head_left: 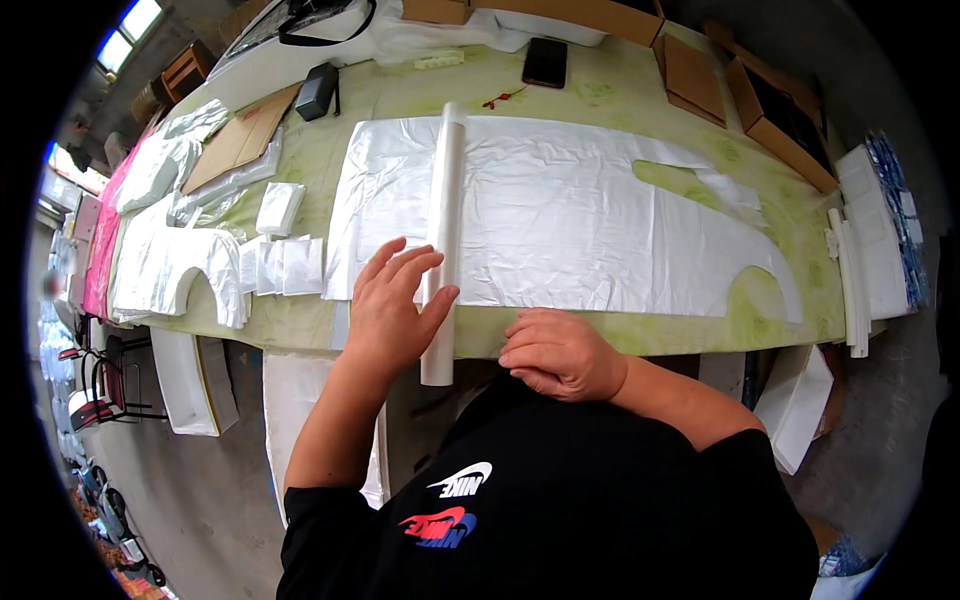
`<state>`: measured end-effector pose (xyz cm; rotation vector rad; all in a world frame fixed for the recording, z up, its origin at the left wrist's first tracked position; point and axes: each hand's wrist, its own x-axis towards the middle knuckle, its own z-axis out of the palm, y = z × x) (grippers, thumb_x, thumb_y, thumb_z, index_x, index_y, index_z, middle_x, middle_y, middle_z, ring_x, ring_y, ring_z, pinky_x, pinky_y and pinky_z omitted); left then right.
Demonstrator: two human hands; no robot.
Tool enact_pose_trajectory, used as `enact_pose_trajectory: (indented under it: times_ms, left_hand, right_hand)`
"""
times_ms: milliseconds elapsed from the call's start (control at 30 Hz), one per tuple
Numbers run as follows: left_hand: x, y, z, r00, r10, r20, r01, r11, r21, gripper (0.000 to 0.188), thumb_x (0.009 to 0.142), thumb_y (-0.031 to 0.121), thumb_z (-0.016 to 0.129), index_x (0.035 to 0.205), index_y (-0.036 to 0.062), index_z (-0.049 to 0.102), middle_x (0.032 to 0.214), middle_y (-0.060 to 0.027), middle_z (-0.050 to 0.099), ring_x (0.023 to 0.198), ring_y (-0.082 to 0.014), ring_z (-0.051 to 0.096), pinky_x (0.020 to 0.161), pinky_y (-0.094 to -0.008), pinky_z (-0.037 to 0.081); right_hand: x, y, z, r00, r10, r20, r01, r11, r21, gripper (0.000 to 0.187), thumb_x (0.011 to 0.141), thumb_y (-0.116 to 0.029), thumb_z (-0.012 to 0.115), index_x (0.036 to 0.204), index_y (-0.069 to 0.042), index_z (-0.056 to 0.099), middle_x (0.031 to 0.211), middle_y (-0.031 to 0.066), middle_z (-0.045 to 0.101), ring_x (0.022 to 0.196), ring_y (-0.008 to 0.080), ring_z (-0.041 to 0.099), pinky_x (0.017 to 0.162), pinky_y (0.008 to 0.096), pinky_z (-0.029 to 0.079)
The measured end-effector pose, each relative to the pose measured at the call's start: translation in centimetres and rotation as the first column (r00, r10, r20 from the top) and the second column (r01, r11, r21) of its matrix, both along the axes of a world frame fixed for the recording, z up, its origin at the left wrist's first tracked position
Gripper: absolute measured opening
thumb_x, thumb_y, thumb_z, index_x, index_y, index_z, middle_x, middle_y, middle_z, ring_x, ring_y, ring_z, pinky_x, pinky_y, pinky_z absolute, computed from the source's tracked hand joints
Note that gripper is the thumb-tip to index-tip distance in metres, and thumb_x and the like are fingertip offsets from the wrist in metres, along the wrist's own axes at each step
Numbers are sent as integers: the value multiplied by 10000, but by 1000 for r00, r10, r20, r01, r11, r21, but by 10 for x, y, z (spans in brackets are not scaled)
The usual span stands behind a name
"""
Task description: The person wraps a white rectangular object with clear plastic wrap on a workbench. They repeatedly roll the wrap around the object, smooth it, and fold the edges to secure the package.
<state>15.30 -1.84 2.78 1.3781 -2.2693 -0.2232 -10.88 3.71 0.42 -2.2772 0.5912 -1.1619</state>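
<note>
A white plastic apron (560,220) lies spread across the table, its curved cut-outs and straps toward the right. A long white tube (447,200) lies over its left part and juts past the table's near edge. My left hand (395,310) is open at the tube's left side, fingers apart, with the thumb touching or just over the tube; contact is hard to judge. At the near table edge, right of the tube, my right hand (560,352) is curled closed, and nothing shows in it.
Folded white aprons (180,255), small folded packets (282,208) and a cardboard sheet (240,140) lie at the left. Behind are a grey box-shaped device (317,92) and a black phone (545,63). Cardboard boxes (775,125) and white rolls (848,285) stand at the right.
</note>
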Motion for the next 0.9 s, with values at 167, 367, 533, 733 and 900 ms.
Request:
enact_pose_trajectory:
  times_ms: [167,367,533,733,900]
  left_hand:
    - [-31,11,11,985,-159,-61,158,987,-19,650,846,202,804,1447,98,578,1604,-178,439,1526,-419,323,1217,-510,328]
    - [16,-1,-21,992,76,105,-92,983,161,725,913,209,696,1558,26,418,1657,-213,345,1564,-410,249,1272,-509,218]
    - [33,-12,-11,959,239,152,-248,968,40,741,926,178,635,1587,5,349,1663,-267,296,1562,-445,231,1276,-509,207]
    - [41,-43,-19,882,384,273,-442,875,199,849,946,355,662,1631,39,274,1690,-242,257,1568,-434,226,1278,-480,211]
    - [55,-67,6,715,475,512,-644,732,221,1055,850,560,737,1645,65,253,1662,-216,343,1539,-396,318,1247,-495,266]
  right_hand:
    - [2,0,-2,999,36,-22,-35,998,53,186,846,-38,773,1022,-49,712,951,102,702,905,326,675,819,437,552]
    - [-13,10,-8,998,-63,7,62,991,117,174,842,-42,777,1003,-66,716,888,90,692,833,307,669,747,404,544]
    - [-17,7,-12,999,-30,24,27,992,126,172,873,-18,758,1031,-61,707,897,100,688,825,301,680,736,393,548]
    - [-19,10,-11,997,-72,34,66,986,150,169,842,-41,786,997,-80,731,870,76,706,799,284,682,721,392,545]
    - [-29,13,-15,992,-107,63,95,981,169,168,844,-40,785,1000,-78,736,870,73,712,791,278,682,709,385,541]
